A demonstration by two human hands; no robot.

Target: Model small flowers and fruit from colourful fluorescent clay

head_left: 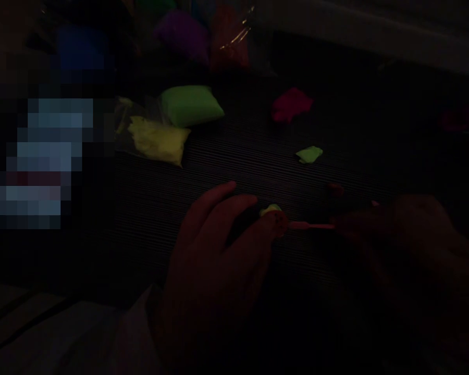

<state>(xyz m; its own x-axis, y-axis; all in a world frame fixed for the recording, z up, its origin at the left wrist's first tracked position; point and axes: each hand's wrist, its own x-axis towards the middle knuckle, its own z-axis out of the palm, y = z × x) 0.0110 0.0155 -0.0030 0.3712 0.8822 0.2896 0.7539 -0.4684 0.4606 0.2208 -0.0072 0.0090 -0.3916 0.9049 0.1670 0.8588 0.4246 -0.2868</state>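
The scene is very dark. My left hand (pixel 219 245) rests on the dark tabletop, its thumb and index finger at the left edge of a small clay piece (pixel 280 223), steadying it. This piece is orange-red with dark specks and has a yellow-green edge (pixel 271 209) behind. From the right, my right hand (pixel 418 224) is closed on a thin pink modelling tool (pixel 310 226), whose tip reaches the orange-red clay. Shadow hides most of the right fingers. A dark red clay bit (pixel 335 189) lies beyond the tool.
A light green clay scrap (pixel 309 154) and a magenta clay lump (pixel 292 105) lie farther back. Bags of green clay (pixel 191 105) and yellow clay (pixel 160 140) sit left of them. Purple (pixel 184 35) and orange (pixel 230 39) packs stand behind. A blurred-out patch (pixel 49 156) covers the left.
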